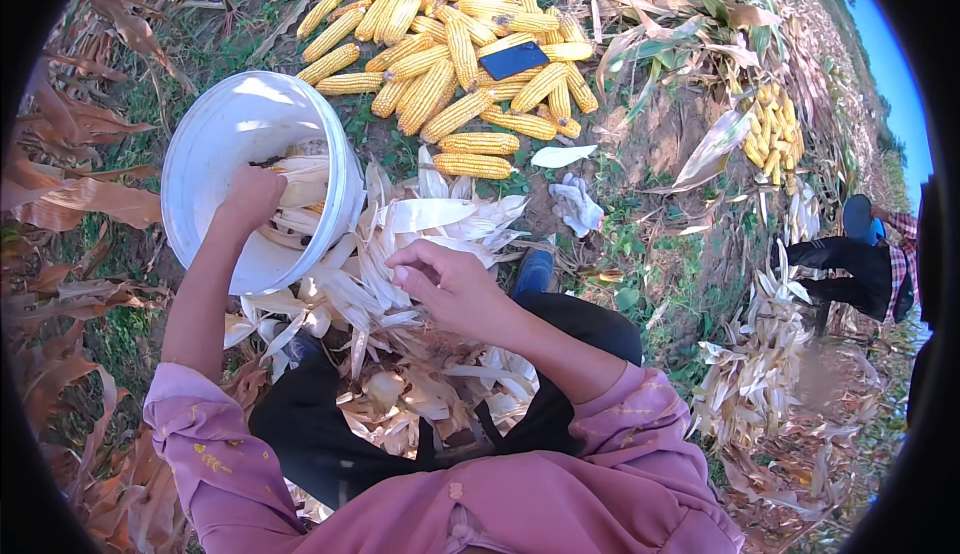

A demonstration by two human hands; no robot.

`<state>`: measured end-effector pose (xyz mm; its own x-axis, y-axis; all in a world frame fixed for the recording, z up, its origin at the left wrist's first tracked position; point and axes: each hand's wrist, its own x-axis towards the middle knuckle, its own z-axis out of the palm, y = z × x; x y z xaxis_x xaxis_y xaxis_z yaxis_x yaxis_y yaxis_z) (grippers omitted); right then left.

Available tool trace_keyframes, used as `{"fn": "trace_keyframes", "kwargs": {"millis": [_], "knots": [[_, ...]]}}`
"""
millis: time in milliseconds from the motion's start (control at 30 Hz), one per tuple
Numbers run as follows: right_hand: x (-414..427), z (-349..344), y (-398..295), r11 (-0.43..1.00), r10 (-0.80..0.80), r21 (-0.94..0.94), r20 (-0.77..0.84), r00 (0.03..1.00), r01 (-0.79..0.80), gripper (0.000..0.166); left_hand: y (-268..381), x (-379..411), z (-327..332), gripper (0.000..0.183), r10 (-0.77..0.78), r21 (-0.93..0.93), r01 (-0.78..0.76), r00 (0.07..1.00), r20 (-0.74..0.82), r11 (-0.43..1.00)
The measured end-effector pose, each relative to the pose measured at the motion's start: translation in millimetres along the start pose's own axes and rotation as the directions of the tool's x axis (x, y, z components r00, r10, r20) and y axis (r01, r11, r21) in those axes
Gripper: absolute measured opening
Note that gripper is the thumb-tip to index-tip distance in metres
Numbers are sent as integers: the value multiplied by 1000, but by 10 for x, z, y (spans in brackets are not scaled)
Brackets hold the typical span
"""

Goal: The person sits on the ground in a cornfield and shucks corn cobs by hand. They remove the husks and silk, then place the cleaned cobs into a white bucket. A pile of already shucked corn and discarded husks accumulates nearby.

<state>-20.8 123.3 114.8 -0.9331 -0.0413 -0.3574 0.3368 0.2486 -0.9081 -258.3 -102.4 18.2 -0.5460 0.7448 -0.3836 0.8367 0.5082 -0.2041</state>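
My left hand [255,192] reaches inside a tilted white plastic bucket [343,168], its fingers curled against unhusked ears of corn [301,171]. The fingertips are hidden, so whether it grips an ear cannot be told. Some yellow kernels show between the husks in there. My right hand [442,276] hovers over a heap of pale stripped corn husks [375,254] between my legs. Its thumb and fingers stand slightly apart, holding nothing. Beyond the bucket lies a pile of husked yellow corn cobs [427,96].
A dark smartphone [514,60] rests on the cobs. A whitish work glove [576,204] lies on the ground by my shoe [534,272]. To the right are a smaller corn pile [772,134], another husk heap [750,374] and a person [862,269]. Dry stalks [82,201] border the left.
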Motion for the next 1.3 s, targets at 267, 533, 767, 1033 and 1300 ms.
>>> {"fn": "trace_keyframes", "kwargs": {"millis": [267, 533, 767, 1033, 1300], "knots": [[-197, 25, 51, 960, -257, -149, -120, 959, 238, 34, 215, -1271, -1955, 2, 19, 154, 30, 951, -308, 988], [-481, 50, -34, 678, -720, -307, -96, 688, 667, 91, 1107, -2092, -2841, 16, 85, -9, -98, 901, -425, 995], [-934, 218, -42, 905, -406, -28, 245, 880, 425, 80, 1625, -2110, -2642, 15, 47, -269, -170, 911, -410, 948], [-1298, 863, 985, 979, -163, 75, -258, 952, 188, 66, 2309, -1903, -1054, 27, -563, -992, -107, 817, -125, 64], [-1624, 1004, 1168, 957, -112, 220, -316, 942, 188, 52, 3289, -2111, -560, 39, -447, -795, -83, 859, 248, -601]]}}
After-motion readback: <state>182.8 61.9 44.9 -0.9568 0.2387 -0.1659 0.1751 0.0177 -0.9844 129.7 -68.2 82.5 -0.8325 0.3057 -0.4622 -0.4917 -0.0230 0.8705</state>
